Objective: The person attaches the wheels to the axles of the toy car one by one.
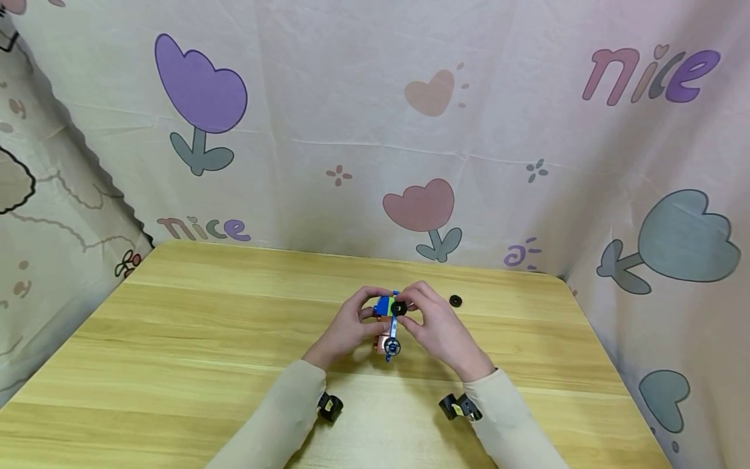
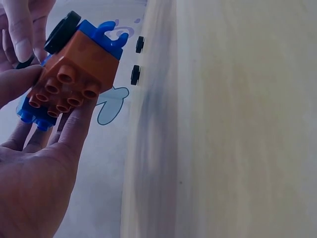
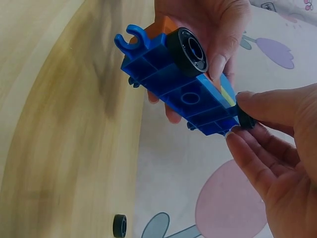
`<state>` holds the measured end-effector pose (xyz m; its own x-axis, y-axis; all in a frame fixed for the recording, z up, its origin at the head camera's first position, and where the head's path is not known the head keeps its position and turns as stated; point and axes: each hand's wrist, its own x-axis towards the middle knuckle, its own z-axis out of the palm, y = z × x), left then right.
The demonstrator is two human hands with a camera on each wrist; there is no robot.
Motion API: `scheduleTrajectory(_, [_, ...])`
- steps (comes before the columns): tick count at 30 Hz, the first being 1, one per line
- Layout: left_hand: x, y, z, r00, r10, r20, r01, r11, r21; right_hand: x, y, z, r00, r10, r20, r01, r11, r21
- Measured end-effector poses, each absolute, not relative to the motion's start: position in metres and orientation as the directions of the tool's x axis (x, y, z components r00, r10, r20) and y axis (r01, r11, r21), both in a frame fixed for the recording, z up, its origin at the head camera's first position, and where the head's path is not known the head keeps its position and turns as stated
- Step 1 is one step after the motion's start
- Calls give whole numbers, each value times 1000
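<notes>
A toy car of building bricks (image 1: 383, 305) is held above the table, tilted so its blue underside (image 3: 173, 94) faces the right wrist view. My left hand (image 1: 348, 327) grips it by the orange and blue bricks (image 2: 81, 64). With thumb and fingers, my right hand (image 1: 441, 326) pinches a black wheel (image 3: 244, 116) at one end of the blue base. Whether that wheel sits on its axle I cannot tell. Near the blue hook (image 3: 131, 40), another black wheel (image 3: 188, 52) is fitted on the same side.
Beyond my right hand, a loose black wheel (image 1: 455, 301) lies on the wooden table (image 1: 234, 365). The left wrist view shows two small black wheels (image 2: 135, 75) near the table edge. A patterned cloth (image 1: 328, 98) hangs behind the table.
</notes>
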<state>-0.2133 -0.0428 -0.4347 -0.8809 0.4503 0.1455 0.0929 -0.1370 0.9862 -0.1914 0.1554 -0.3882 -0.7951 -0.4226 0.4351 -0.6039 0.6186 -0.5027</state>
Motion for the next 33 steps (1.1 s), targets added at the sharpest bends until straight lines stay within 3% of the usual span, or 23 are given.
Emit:
scheduleTrajectory(13, [-212,-44,-437,-870,474,139,86,-133,987,-192,156,-393,-794,-419,441,-606,605,-516])
scheduleTrajectory(23, [-212,-42,-436,-901,413,133,102,-98,990,-191,157,-393,-785,-438,439,-620,577,-532])
scheduleTrajectory(33, [-212,-42,-434,-909,395,130,105,-85,991,-193,158,-397,-875,-316,367,-483,523,-702])
